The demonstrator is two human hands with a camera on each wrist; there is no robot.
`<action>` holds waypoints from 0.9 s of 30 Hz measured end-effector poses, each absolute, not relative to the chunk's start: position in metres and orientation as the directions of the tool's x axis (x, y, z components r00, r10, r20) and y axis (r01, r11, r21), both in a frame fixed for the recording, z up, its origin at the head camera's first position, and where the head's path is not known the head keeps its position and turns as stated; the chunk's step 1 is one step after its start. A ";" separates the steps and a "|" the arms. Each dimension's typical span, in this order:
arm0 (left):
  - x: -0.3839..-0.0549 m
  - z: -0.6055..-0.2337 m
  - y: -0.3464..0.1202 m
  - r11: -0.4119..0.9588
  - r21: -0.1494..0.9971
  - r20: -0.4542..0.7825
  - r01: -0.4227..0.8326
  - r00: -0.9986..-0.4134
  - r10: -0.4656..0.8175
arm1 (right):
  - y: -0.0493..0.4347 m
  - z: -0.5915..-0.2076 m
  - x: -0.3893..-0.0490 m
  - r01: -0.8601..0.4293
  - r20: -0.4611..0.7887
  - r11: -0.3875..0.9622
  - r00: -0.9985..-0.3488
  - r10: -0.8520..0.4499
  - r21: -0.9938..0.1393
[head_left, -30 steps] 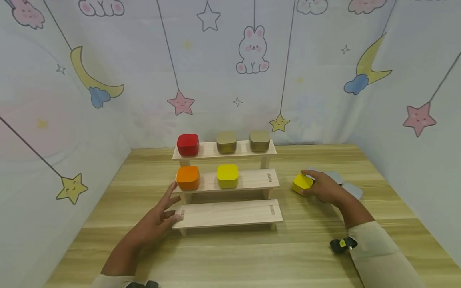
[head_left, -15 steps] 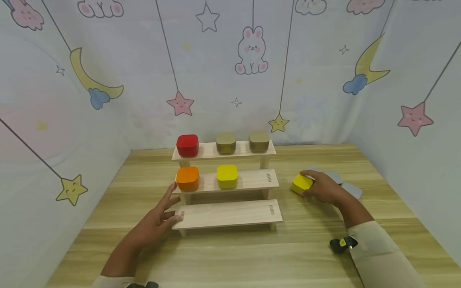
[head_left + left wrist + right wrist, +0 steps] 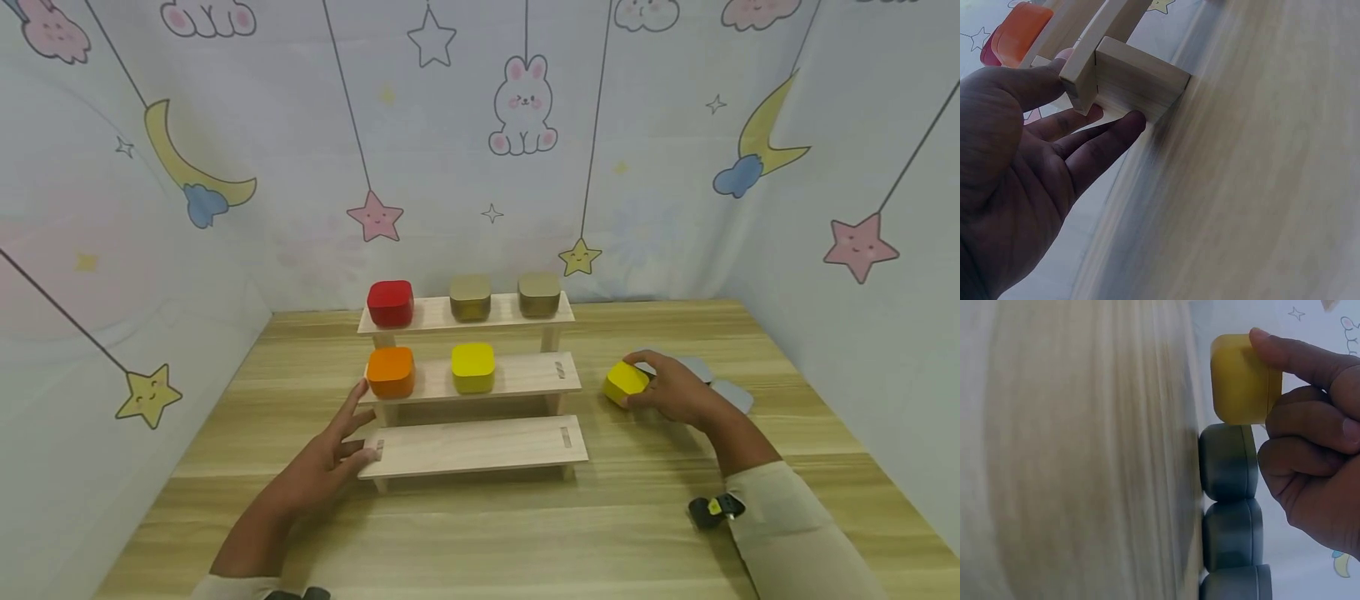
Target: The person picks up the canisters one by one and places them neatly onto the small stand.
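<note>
A small yellow rounded-square box [image 3: 626,383] with a seam round it is pinched between the thumb and fingers of my right hand [image 3: 675,390]. In the right wrist view this yellow box [image 3: 1241,378] is beside a row of grey boxes [image 3: 1229,461]. My left hand [image 3: 318,471] is at the left end of a three-step wooden rack [image 3: 476,446], fingers spread and fairly straight. Its thumb touches the lowest board's end. On the middle step sit an orange box [image 3: 391,372] and another yellow box [image 3: 473,367]. The top step bears a red box [image 3: 391,303] and two dull gold boxes [image 3: 470,298].
Grey boxes [image 3: 731,396] lie on the wood-grain table [image 3: 480,542] behind and right of my right hand. A printed cloth [image 3: 450,150] with stars and moons closes off the back and sides.
My right hand has shifted the held yellow box slightly to the left, toward the rack. The left hand stays at the rack's left end.
</note>
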State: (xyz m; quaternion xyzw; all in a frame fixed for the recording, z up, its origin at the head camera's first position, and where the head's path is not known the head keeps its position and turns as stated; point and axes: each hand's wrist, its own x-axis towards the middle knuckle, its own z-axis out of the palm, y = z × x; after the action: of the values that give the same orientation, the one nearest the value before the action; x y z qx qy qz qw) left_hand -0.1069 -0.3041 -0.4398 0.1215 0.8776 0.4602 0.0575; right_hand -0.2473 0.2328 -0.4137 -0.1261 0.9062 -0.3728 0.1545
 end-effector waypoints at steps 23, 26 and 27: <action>-0.106 -0.441 -0.304 0.533 0.827 0.031 0.181 -0.960 0.278 | 0.208 -0.372 -0.216 -0.154 -0.090 0.716 -0.952 -0.291 -0.681; -0.106 -0.441 -0.304 0.534 0.826 0.032 0.183 -0.960 0.279 | 0.206 -0.366 -0.211 -0.159 -0.076 0.730 -0.957 -0.279 -0.665; -0.107 -0.441 -0.304 0.534 0.825 0.035 0.186 -0.959 0.281 | 0.206 -0.364 -0.210 -0.161 -0.071 0.734 -0.959 -0.275 -0.659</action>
State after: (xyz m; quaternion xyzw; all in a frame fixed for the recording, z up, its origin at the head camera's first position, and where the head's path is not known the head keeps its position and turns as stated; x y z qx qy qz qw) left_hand -0.1067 -0.3039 -0.4409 0.1335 0.8744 0.4638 0.0510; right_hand -0.2097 0.2058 -0.3642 -0.1175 0.9276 -0.3450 0.0819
